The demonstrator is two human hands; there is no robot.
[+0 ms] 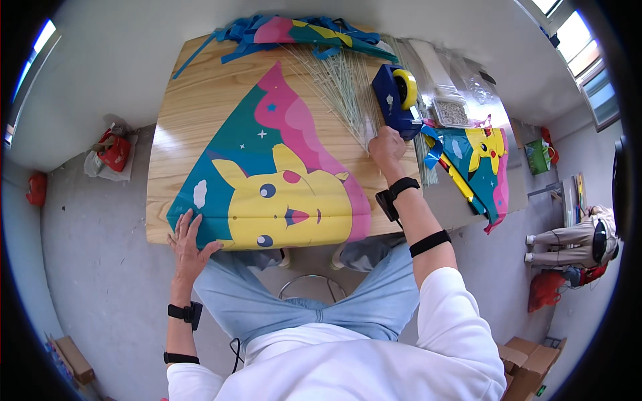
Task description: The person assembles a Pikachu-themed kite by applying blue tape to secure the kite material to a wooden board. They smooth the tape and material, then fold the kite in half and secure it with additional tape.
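A triangular kite sail (257, 154) in teal, pink and yellow, printed with a cartoon face, lies flat on the wooden table (180, 113). At its near left corner my left hand (190, 242) rests with fingers spread on the printed sheet. My right hand (388, 152) is closed at the near end of the blue tape dispenser (389, 100), beside the tips of several thin pale rods (342, 83). What its fingers hold, if anything, is hidden. A yellow tape roll (411, 88) sits in the dispenser.
More printed kite sails (321, 35) with blue ribbons (234, 32) lie along the far edge. At the right are a clear box of small pale pieces (452, 113) and another kite sail (461, 150). Cardboard boxes (535, 361) stand lower right; another person (575, 240) is farther right.
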